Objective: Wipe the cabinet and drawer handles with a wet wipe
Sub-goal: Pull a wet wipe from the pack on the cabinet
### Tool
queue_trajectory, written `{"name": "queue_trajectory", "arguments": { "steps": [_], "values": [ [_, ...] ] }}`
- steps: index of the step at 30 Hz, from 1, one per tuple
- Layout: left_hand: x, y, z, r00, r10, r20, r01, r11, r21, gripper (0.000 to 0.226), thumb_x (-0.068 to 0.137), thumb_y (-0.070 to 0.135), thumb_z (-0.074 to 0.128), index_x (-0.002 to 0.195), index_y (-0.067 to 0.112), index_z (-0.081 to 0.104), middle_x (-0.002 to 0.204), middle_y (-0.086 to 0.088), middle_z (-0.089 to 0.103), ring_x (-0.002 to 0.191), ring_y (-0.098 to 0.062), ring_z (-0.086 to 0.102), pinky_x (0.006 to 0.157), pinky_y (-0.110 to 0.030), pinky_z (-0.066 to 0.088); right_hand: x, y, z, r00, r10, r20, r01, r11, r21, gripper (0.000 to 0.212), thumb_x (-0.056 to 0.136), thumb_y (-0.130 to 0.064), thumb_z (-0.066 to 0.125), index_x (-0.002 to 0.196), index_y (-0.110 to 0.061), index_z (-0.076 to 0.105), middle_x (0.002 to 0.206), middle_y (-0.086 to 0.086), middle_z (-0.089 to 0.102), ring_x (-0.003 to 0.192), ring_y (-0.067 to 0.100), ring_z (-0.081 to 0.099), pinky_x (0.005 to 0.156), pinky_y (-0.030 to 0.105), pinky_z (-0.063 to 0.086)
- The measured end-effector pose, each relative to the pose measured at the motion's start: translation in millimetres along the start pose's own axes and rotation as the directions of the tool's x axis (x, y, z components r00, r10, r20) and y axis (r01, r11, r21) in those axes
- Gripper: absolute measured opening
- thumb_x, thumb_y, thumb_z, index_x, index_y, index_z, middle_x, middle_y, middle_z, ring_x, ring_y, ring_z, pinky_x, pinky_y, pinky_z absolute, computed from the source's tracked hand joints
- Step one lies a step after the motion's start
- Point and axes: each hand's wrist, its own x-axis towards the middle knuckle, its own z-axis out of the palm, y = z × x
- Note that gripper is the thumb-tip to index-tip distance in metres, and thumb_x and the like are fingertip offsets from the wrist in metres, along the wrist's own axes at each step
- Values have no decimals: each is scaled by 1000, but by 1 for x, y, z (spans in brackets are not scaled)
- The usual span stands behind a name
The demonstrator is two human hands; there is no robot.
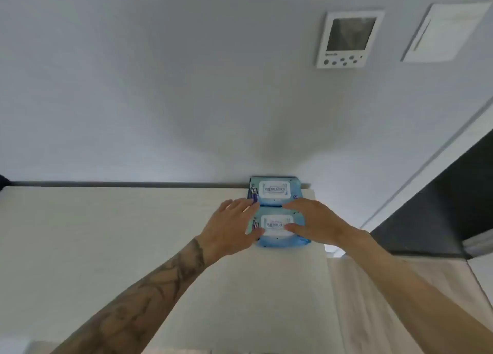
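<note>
Fingers straight, we rest our left hand and right hand on either side of the nearer pack of 2 wet wipe packs lying end to end on the white table by the wall.

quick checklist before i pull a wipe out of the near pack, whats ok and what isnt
1. Near wet wipe pack within reach on the cabinet top: ok.
2. Left hand steadying the pack's left edge: ok.
3. Right hand on the pack, thumb on the lid: ok.
4. Lid flipped open: not ok, it looks closed.
5. A wipe showing: not ok, none is out.
6. Far wet wipe pack free of the hands: cannot tell, the right hand reaches to its near edge.
</note>
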Motion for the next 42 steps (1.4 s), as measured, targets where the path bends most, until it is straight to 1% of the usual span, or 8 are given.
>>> {"name": "queue_trajectory", "arguments": {
  "steps": [4, 10, 22, 28, 31, 34, 38, 42],
  "values": [
    [24, -5, 48, 998, -57, -1, 56, 997, -54, 69, 106, 56, 51, 163, 20, 34, 170, -2, 34, 156, -20, 31, 129, -38, 23, 24, 17, 38, 1000, -10, -23, 9, 999, -51, 49, 100, -32, 70, 145, -24, 56, 146, -3, 57, 129, 16, 56, 95, 18, 46],
    [48, -11, 99, 998, 9, -57, -12, 999, -46, 67, 106, 47, 57, 162, 18, 38, 171, -1, 32, 160, -19, 21, 131, -37, 12, 44, 44, 76, 992, -69, -101, 44, 971, -235, 53, 95, -31, 72, 145, -19, 59, 146, -3, 56, 137, 19, 48, 113, 33, 41],
    [45, -11, 120, 990, -40, -134, 17, 985, -170, 67, 104, 41, 65, 161, 15, 41, 171, -1, 33, 160, -18, 24, 131, -35, 14, 36, 49, 86, 950, -266, -164, 169, 880, -444, 34, 104, -23, 66, 135, -10, 69, 141, 12, 67, 123, 34, 66, 102, 46, 56],
    [44, -10, 118, 987, -91, -131, 52, 961, -271, 87, 100, 40, 71, 167, 15, 23, 172, -2, 29, 159, -18, 25, 133, -36, 16, 46, 38, 73, 915, -211, -343, 99, 943, -318, 16, 102, -15, 68, 116, -7, 73, 117, 12, 66, 106, 31, 64, 87, 42, 57],
    [45, -4, 116, 975, -186, -124, 126, 915, -383, 85, 97, 40, 75, 163, 17, 28, 167, -2, 37, 152, -20, 36, 126, -32, 27, 56, 29, 69, 871, 9, -491, -6, 1000, 7, 11, 107, -19, 60, 115, -12, 62, 115, 5, 56, 100, 18, 57, 80, 29, 54],
    [46, -1, 114, 971, -186, -152, 111, 909, -402, 61, 96, 37, 77, 144, 17, 46, 155, -3, 50, 143, -23, 46, 120, -36, 39, 61, 26, 72, 887, 95, -452, -38, 990, 134, 15, 107, -17, 59, 111, -22, 45, 114, -4, 56, 98, 17, 60, 81, 32, 60],
    [50, -2, 116, 978, -83, -193, 30, 965, -262, 52, 100, 33, 72, 144, 13, 54, 153, -8, 50, 146, -29, 43, 122, -43, 38, 57, 33, 83, 952, 9, -305, -16, 1000, -18, 8, 102, -13, 66, 108, -9, 62, 124, 6, 60, 124, 27, 56, 98, 36, 58],
    [54, -2, 121, 979, -99, -180, 56, 971, -231, 61, 102, 37, 70, 155, 16, 49, 158, -10, 44, 148, -31, 39, 124, -41, 33, 58, 37, 87, 974, -32, -223, 8, 994, -109, 14, 99, -16, 71, 108, -4, 73, 120, 10, 61, 116, 29, 57, 103, 37, 51]
  ]
}}
